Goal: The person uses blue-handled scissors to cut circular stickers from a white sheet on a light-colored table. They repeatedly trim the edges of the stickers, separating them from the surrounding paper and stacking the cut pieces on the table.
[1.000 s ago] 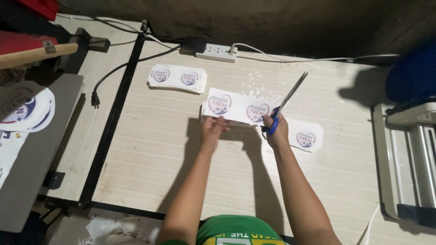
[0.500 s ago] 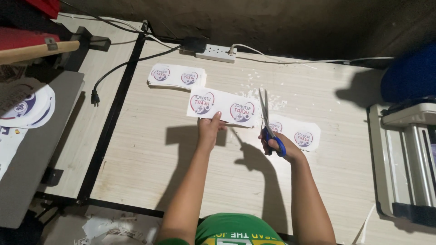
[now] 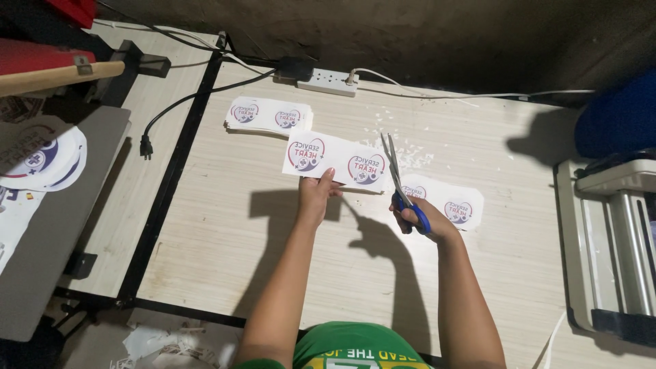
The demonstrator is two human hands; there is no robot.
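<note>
While our left hand [image 3: 316, 193] is pinching the printed sheet [image 3: 336, 162] by its near edge above the table [image 3: 225, 225], our right hand [image 3: 418, 217] is gripping the blue-handled scissors [image 3: 398, 179], blades slightly parted at the sheet's right end. Cut stack [image 3: 268, 115] is lying behind.

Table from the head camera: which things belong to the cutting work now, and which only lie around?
In use:
left hand holding the printed sheet
right hand with the scissors
cut piece beside them

Lying about:
stack of sheets
power strip
loose black plug
paper scraps
</note>
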